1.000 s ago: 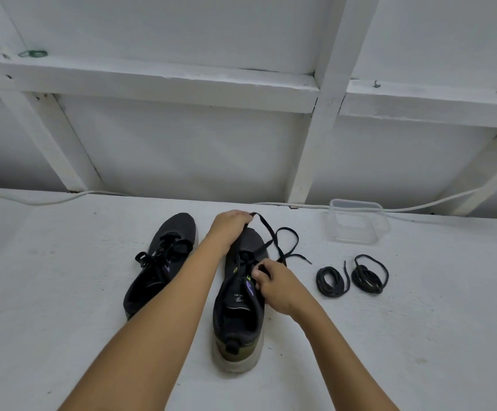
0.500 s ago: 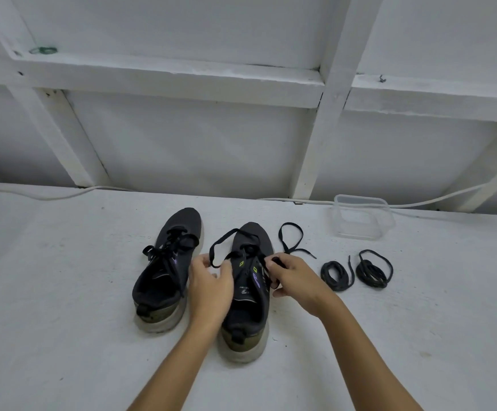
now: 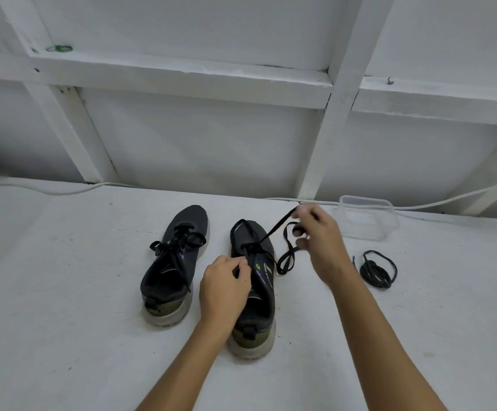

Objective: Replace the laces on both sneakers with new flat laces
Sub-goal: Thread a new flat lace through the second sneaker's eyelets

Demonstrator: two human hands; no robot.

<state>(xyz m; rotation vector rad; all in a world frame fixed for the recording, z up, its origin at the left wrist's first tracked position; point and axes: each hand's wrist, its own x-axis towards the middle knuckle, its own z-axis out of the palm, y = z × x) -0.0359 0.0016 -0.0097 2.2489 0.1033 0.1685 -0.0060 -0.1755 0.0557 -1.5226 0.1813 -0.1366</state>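
Where the counter point(image 3: 63, 292) meets the white framed wall, a clear plastic container point(image 3: 368, 218) stands just beyond the right hand point(image 3: 319, 241); its walls are see-through and nothing shows inside it, though the glare makes this hard to confirm.

Right hand: raised above the counter, fingers curled, pinching the old black lace point(image 3: 274, 232) near its free end. The lace runs taut from the fingers down to the eyelets of the right sneaker point(image 3: 256, 292); a slack loop of the same lace hangs beneath this hand and touches the counter beside the shoe.

Left hand point(image 3: 225, 289): on the tongue area of the right sneaker, thumb and fingers closed on the lace at the eyelets. Its wrist covers part of the shoe opening.

Left sneaker point(image 3: 173, 262): to the left of the left hand, near but not touching the other shoe, toe toward the wall, laces tied in a bow.

A coiled black lace point(image 3: 377, 269) lies on the counter to the right of the right forearm, apart from both shoes. The forearm hides the counter just left of that coil.

A white cable point(image 3: 63, 189) runs along the wall foot, behind both hands and the container.
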